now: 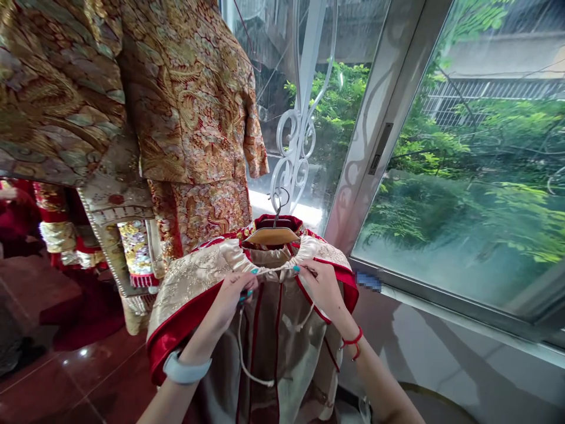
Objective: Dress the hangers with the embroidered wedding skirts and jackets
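Note:
A cream and red silk garment [273, 347] hangs on a wooden hanger [271, 237] with a metal hook, right in front of me. My left hand [232, 297] pinches the gathered cream neckline and its drawstring cord on the left side. My right hand [322, 288] grips the same neckline on the right, fingers closed on the cloth. A white cord [247, 359] loops down from the neckline over the garment's front. A pale band sits on my left wrist and a red string on my right wrist.
Gold and red embroidered jackets [185, 100] hang at upper left, with more tasselled garments [132, 247] below them. A large window [463, 176] with a white scrolled grille [300, 129] fills the right. The floor is glossy dark red tile [66, 377].

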The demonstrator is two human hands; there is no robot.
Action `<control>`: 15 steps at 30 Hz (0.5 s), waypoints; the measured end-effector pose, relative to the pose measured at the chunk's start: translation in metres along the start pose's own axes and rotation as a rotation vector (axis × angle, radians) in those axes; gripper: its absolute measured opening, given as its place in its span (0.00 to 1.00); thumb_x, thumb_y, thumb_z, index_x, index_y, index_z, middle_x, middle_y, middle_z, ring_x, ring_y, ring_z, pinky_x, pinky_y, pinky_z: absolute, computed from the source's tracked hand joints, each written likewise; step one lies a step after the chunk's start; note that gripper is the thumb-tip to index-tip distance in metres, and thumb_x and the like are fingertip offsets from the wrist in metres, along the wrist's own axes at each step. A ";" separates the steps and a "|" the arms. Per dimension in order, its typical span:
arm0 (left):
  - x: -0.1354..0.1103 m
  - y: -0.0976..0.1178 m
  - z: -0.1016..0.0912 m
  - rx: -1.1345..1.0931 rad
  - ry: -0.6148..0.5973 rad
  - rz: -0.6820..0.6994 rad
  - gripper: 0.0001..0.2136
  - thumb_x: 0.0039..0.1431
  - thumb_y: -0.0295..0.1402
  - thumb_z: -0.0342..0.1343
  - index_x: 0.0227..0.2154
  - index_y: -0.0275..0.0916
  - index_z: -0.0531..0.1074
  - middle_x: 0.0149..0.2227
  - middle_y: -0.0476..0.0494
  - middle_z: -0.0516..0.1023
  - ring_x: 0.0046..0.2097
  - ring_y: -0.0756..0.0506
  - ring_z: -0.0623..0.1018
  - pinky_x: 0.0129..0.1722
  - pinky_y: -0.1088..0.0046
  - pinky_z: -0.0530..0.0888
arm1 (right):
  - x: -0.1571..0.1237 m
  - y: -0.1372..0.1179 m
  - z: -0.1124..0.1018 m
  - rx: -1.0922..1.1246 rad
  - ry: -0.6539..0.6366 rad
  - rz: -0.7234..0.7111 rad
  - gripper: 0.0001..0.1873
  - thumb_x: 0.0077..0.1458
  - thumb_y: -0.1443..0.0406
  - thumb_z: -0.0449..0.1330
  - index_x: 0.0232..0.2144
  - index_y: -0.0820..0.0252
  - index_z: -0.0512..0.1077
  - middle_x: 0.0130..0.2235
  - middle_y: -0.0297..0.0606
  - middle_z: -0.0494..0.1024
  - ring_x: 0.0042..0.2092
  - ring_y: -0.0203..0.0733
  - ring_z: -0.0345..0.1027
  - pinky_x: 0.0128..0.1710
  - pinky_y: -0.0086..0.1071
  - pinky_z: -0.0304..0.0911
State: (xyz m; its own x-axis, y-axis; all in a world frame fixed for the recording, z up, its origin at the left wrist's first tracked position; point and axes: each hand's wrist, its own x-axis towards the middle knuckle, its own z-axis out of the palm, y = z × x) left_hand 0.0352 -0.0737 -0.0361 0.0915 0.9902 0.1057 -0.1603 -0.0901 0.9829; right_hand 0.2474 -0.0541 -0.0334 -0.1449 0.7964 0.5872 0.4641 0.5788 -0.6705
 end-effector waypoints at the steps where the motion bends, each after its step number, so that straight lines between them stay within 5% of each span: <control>1: -0.003 -0.002 -0.004 0.026 0.000 0.002 0.22 0.49 0.47 0.58 0.14 0.40 0.55 0.19 0.54 0.59 0.20 0.55 0.56 0.20 0.76 0.56 | -0.004 0.005 0.002 0.029 0.023 0.021 0.14 0.60 0.60 0.54 0.28 0.58 0.75 0.27 0.37 0.77 0.29 0.42 0.68 0.31 0.32 0.60; 6: -0.009 -0.004 -0.018 0.066 -0.056 0.008 0.21 0.50 0.49 0.58 0.15 0.38 0.61 0.19 0.54 0.58 0.21 0.55 0.54 0.19 0.76 0.52 | -0.018 0.011 0.006 0.099 0.035 0.021 0.12 0.61 0.60 0.52 0.35 0.58 0.73 0.27 0.34 0.74 0.28 0.39 0.65 0.28 0.30 0.59; 11: -0.004 0.008 -0.021 -0.195 -0.220 -0.055 0.10 0.54 0.40 0.53 0.32 0.39 0.71 0.23 0.55 0.60 0.19 0.57 0.47 0.18 0.78 0.48 | -0.020 0.000 -0.017 -0.080 -0.182 -0.102 0.10 0.55 0.69 0.54 0.33 0.56 0.76 0.32 0.36 0.75 0.32 0.39 0.68 0.32 0.30 0.62; 15: 0.005 0.004 -0.013 -0.182 -0.150 -0.021 0.16 0.54 0.41 0.58 0.45 0.43 0.73 0.26 0.56 0.61 0.19 0.58 0.46 0.18 0.78 0.47 | -0.013 -0.004 -0.001 -0.221 0.120 -0.064 0.10 0.54 0.68 0.56 0.33 0.55 0.77 0.32 0.39 0.76 0.33 0.43 0.69 0.35 0.35 0.64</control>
State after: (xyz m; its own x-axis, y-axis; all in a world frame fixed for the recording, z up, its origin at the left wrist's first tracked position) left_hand 0.0222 -0.0677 -0.0333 0.2398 0.9634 0.1201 -0.3302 -0.0355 0.9433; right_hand 0.2486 -0.0666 -0.0378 -0.0814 0.7255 0.6834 0.6388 0.5643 -0.5230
